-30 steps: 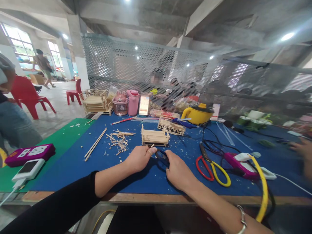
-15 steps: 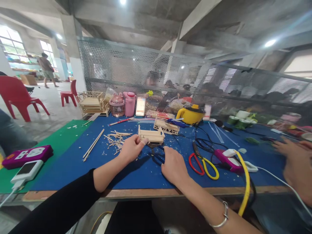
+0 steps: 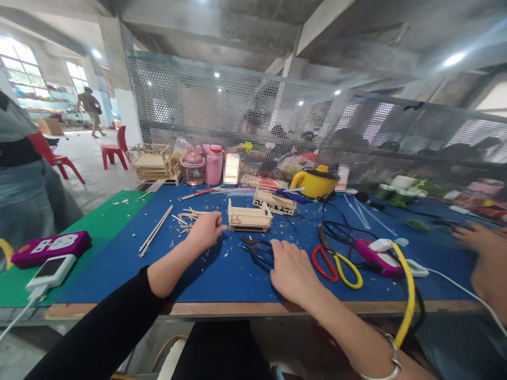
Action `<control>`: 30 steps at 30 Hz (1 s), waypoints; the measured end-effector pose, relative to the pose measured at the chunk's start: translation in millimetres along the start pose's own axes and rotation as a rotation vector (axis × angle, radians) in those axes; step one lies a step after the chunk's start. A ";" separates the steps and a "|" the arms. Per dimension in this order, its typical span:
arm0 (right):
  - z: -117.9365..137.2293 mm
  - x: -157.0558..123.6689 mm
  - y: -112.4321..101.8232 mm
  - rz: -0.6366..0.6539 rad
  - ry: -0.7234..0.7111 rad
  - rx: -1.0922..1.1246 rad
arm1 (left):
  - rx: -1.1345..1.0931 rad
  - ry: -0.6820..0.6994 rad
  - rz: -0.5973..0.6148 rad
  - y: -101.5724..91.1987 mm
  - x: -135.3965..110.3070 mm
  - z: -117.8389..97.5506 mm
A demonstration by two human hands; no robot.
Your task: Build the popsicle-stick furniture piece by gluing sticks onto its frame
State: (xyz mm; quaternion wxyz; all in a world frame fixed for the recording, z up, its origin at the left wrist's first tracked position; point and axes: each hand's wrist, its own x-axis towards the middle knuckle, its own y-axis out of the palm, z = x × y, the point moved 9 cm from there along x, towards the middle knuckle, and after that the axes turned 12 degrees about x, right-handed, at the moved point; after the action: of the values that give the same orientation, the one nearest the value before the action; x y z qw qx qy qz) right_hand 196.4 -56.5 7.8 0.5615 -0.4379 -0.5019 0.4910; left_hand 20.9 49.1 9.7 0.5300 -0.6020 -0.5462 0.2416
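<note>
Just left of a small wooden model bench (image 3: pixel 249 217) is my left hand (image 3: pixel 206 231), fingers curled in. Whatever its fingertips may hold is too small or hidden to make out. My right hand (image 3: pixel 293 266) grips the handles of dark pliers (image 3: pixel 255 247), which lie low over the blue mat (image 3: pixel 233 279) with jaws pointing left. The bench stands upright, its front edge beyond the pliers. Short wooden stick pieces (image 3: pixel 186 219) are heaped beyond my left hand, and longer sticks (image 3: pixel 156 232) lie farther left.
Red-and-yellow-handled scissors (image 3: pixel 336 264) lie right of my right hand, near black cords and a purple power strip (image 3: pixel 378 258). A second wooden model (image 3: pixel 274 200), a yellow pot (image 3: pixel 315 182) and a pink bottle (image 3: pixel 214 164) stand behind. A co-worker's hand (image 3: pixel 481 237) is at right.
My left hand has let go of the bench and drawn left. The pliers have come away from the bench's base. A person at the left has stepped further into view.
</note>
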 end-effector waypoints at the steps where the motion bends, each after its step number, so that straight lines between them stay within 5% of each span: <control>1: -6.1 -1.3 0.5 0.027 0.023 0.032 | 0.015 0.002 0.040 4.0 2.7 4.7; 8: -35.7 -3.6 9.5 0.086 0.110 0.248 | 0.043 -0.005 0.094 7.7 5.5 7.3; 12: -43.7 -4.0 10.5 0.042 0.128 0.346 | 0.006 -0.190 -0.081 -20.7 -0.7 18.5; 16: -47.5 -4.4 10.9 0.004 0.129 0.409 | -0.012 -0.219 -0.216 -36.0 -5.3 19.0; 22: -49.0 -4.6 12.4 -0.014 0.121 0.410 | 0.153 -0.163 0.044 -3.9 1.9 18.2; 30: -49.9 -4.9 12.1 -0.023 0.090 0.430 | 0.062 -0.007 0.217 14.2 2.6 12.0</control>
State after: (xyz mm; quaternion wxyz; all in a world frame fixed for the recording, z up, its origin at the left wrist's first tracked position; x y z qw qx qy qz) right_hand 244.6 -59.7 -10.4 0.6693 -0.3238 -0.3654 0.5601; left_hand 17.0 58.2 -6.2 0.5173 -0.6399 -0.4720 0.3164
